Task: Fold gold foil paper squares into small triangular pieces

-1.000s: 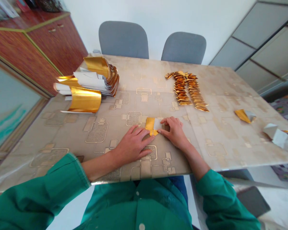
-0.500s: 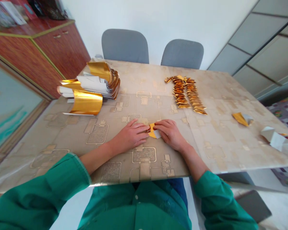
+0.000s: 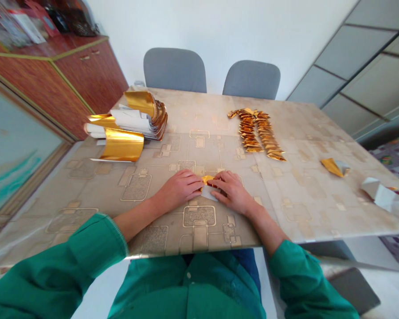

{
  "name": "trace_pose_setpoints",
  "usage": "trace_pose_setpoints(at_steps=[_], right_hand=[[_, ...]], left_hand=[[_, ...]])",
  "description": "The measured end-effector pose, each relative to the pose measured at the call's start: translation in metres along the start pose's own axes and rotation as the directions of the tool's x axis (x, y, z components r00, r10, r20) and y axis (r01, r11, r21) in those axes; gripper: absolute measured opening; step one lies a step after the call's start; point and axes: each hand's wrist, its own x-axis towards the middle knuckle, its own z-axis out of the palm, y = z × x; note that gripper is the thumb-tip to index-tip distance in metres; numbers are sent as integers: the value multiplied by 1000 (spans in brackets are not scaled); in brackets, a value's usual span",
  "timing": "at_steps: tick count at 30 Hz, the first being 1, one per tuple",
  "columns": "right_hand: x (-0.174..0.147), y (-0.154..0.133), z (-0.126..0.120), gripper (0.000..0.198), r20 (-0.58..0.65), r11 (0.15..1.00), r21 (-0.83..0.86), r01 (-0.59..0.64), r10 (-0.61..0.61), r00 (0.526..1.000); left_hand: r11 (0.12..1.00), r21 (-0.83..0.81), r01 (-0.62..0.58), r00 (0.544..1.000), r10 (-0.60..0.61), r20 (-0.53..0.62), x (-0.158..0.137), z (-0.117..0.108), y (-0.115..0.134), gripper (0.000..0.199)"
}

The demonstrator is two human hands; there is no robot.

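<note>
A small piece of gold foil paper (image 3: 208,193), white on its back, lies between my hands near the table's front edge. My left hand (image 3: 181,186) has its fingers closed on the left end of the paper, palm down. From the other side my right hand (image 3: 231,189) grips the right part, thumb low and fingers bent over the top. The fingers cover much of the paper, so its exact folds are hidden. Beyond my hands to the right lie two rows of folded gold paper pieces (image 3: 249,133), packed close together.
A stack of gold and white sheets (image 3: 123,144) lies at the table's left. Two loose foil pieces, a folded gold one (image 3: 332,167) and a mostly white one (image 3: 379,193), are at the right. Grey chairs (image 3: 174,70) stand behind the patterned tablecloth (image 3: 199,150).
My hands have shifted slightly toward me, and the paper between them shows more white at its near side and gold at the far side. The view has tilted up a little.
</note>
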Motion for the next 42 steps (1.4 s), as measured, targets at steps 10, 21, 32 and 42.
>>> trace_pose_setpoints(at_steps=[10, 21, 32, 42], right_hand=[[5, -3, 6, 37, -41, 996, -65, -65, 62, 997], [10, -10, 5, 30, -5, 975, -203, -85, 86, 996], [3, -15, 1, 22, -39, 982, -144, -126, 121, 992], [-4, -32, 9, 24, -123, 934, -203, -294, 273, 954]], left_hand=[[997, 73, -18, 1000, 19, -11, -3, 3, 1, 23], [996, 49, 76, 996, -78, 44, -5, 1, 4, 21], [993, 121, 18, 999, -13, -38, -3, -1, 5, 20], [991, -13, -136, 991, 136, 12, 2, 0, 16, 26]])
